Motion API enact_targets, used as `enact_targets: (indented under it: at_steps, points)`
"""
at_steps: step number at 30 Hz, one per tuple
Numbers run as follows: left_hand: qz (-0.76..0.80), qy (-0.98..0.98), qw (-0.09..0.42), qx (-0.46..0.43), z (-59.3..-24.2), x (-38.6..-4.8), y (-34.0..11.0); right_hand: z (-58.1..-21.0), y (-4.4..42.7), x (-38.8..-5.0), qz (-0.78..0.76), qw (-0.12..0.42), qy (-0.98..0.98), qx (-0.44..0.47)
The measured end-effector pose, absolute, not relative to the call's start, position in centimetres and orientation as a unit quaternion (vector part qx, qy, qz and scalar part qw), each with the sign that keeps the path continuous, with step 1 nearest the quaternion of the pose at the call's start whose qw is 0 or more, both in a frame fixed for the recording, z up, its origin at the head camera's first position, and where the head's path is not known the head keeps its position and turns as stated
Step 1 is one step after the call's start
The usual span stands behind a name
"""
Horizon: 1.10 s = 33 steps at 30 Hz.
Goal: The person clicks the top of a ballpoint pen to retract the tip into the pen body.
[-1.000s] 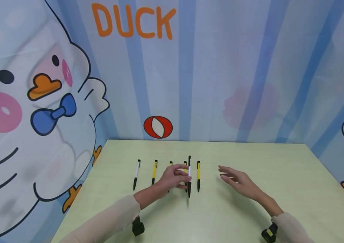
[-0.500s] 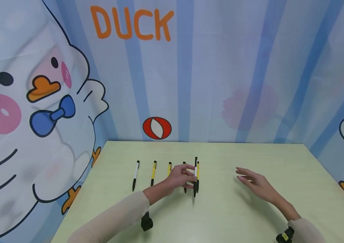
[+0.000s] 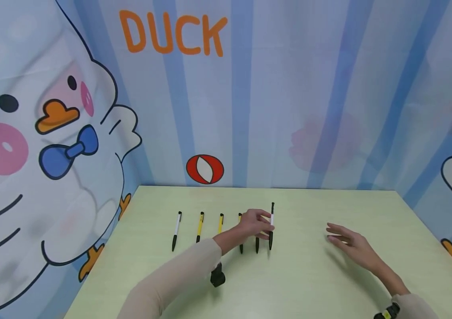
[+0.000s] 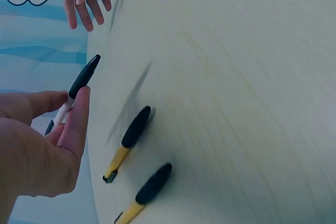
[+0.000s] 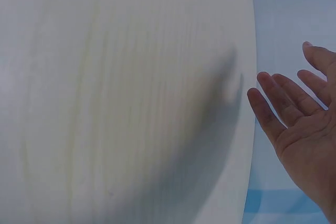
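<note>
My left hand [image 3: 253, 223] pinches a white pen [image 3: 271, 240] with a black grip between thumb and fingers, holding it above the table, just right of a row of pens. In the left wrist view, the pen's black end [image 4: 84, 78] points up and away from the hand. Two yellow pens with black grips, the nearer one [image 4: 153, 183] and the farther one [image 4: 135, 128], lie below it on the tabletop. My right hand [image 3: 349, 246] hovers over the table's right side, fingers extended and holding nothing; the right wrist view shows its palm [image 5: 310, 145].
Left in the row lie a white pen [image 3: 177, 230] and two yellow pens, one [image 3: 200, 227] beside the other [image 3: 220, 223], partly covered by my left arm. The pale table [image 3: 309, 283] ends at a blue striped backdrop [image 3: 274, 110] with duck drawings.
My left hand has carried the white pen rightward, past the rightmost yellow pen of the row. My right hand has shifted to the right, still free of any object.
</note>
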<state>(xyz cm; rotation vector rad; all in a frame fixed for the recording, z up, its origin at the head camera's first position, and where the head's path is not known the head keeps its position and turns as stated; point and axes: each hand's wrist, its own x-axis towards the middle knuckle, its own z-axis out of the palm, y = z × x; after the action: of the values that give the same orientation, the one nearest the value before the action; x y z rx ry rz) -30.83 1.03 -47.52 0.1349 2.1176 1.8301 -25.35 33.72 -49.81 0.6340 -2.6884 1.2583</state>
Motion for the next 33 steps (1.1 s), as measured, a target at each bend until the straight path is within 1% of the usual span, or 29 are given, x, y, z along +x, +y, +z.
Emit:
enact_targets:
  at_steps: [6,15,21,28,33]
  points:
    - [0.634,0.754,0.168,0.044,-48.2,-31.6,3.5,-50.0,34.0,-25.1,0.434,0.063,-0.870,0.224]
    - [0.580,0.802,0.141,0.010,-49.2,-31.8,6.4,-50.0,33.7,-24.9,0.451,0.065,-0.860,0.231]
    - [0.539,0.833,0.125,0.010,-49.3,-31.5,7.1,-50.1,33.5,-24.8,0.443,0.057,-0.866,0.224]
    - [0.472,0.876,0.090,0.033,-49.4,-31.7,7.6,-50.2,33.3,-24.8,0.443,0.048,-0.867,0.222]
    - [0.460,0.883,0.088,0.030,-49.3,-31.8,7.4,-50.3,33.1,-24.8,0.455,0.034,-0.863,0.218]
